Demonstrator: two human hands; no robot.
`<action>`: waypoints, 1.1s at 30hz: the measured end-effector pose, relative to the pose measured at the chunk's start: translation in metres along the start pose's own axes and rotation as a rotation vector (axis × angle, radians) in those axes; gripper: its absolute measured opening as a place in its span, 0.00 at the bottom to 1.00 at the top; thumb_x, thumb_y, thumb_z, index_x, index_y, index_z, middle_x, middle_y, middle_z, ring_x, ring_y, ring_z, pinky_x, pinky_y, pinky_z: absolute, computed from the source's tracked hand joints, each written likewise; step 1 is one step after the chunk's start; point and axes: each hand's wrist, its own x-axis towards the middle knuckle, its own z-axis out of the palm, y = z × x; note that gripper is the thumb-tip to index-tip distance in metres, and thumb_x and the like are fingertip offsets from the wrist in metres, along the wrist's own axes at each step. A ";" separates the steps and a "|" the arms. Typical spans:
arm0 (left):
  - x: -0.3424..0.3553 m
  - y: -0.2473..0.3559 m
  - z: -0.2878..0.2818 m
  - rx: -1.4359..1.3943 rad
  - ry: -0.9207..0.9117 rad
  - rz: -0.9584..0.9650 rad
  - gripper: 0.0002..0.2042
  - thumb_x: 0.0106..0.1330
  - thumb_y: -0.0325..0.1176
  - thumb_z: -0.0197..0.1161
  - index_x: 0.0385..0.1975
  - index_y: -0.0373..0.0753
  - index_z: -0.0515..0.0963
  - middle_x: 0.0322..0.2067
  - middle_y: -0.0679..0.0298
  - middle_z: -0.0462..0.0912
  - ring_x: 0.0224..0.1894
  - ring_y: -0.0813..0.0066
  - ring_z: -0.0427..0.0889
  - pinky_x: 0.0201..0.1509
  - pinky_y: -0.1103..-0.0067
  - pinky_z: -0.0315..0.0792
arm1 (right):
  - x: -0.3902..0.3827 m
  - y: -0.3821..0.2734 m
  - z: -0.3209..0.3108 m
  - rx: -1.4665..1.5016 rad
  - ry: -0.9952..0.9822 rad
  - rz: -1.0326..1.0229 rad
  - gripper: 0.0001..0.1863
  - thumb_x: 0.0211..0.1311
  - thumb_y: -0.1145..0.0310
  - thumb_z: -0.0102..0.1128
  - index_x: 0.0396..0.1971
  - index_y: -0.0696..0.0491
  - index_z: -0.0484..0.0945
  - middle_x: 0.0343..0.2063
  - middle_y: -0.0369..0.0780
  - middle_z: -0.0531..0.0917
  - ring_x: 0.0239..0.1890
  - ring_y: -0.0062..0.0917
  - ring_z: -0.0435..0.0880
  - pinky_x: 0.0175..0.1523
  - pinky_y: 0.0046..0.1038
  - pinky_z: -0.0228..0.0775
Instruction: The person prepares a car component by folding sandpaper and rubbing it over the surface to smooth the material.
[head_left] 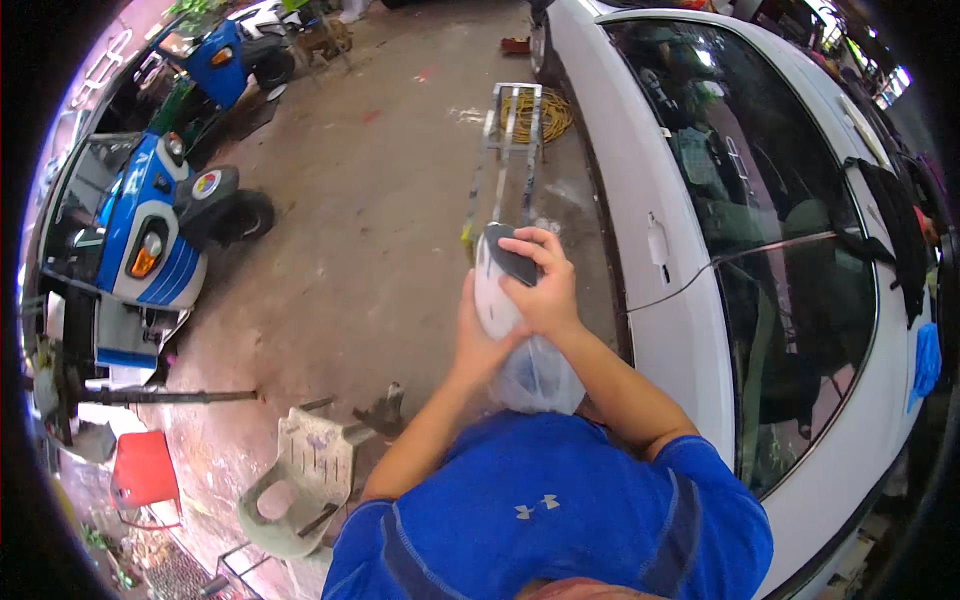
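Both my hands hold a white rounded car part with a dark grey patch point(497, 275) in front of my chest. My left hand point(478, 345) cups it from below and from the left. My right hand point(545, 285) lies over its top and right side, fingers wrapped around the dark patch. A clear plastic bag point(538, 378) hangs under the part, just above my blue shirt. The part is close to the white car's rear door point(660, 290) on my right.
A white car point(800, 250) fills the right side, its door handle point(656, 240) near my hands. A metal ladder point(510, 140) and a coiled yellow hose point(552, 112) lie ahead on the concrete floor. A blue three-wheeler point(150, 235), a white plastic chair point(300, 480) and a red stool point(143, 468) stand to the left.
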 end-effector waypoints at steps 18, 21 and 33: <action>0.310 -0.187 0.062 -0.933 0.270 -0.782 0.40 0.74 0.65 0.51 0.64 0.28 0.74 0.56 0.50 0.81 0.57 0.60 0.82 0.60 0.66 0.77 | 0.231 0.270 -0.003 -0.121 -0.443 0.284 0.24 0.75 0.68 0.52 0.70 0.50 0.71 0.64 0.50 0.74 0.69 0.41 0.72 0.73 0.35 0.60; 0.317 -0.249 0.072 -1.217 0.339 -0.876 0.42 0.72 0.68 0.51 0.67 0.30 0.72 0.63 0.50 0.76 0.64 0.57 0.78 0.66 0.62 0.73 | 0.249 0.316 0.000 -0.268 -0.567 0.485 0.25 0.77 0.68 0.51 0.71 0.50 0.70 0.65 0.50 0.73 0.70 0.41 0.69 0.75 0.36 0.57; 0.341 -0.302 0.142 -0.368 0.910 -1.245 0.42 0.64 0.63 0.66 0.66 0.33 0.65 0.61 0.44 0.76 0.65 0.50 0.74 0.68 0.64 0.67 | 0.316 0.444 0.046 -0.415 -0.879 0.461 0.28 0.78 0.69 0.48 0.75 0.47 0.63 0.70 0.52 0.68 0.72 0.47 0.67 0.76 0.39 0.56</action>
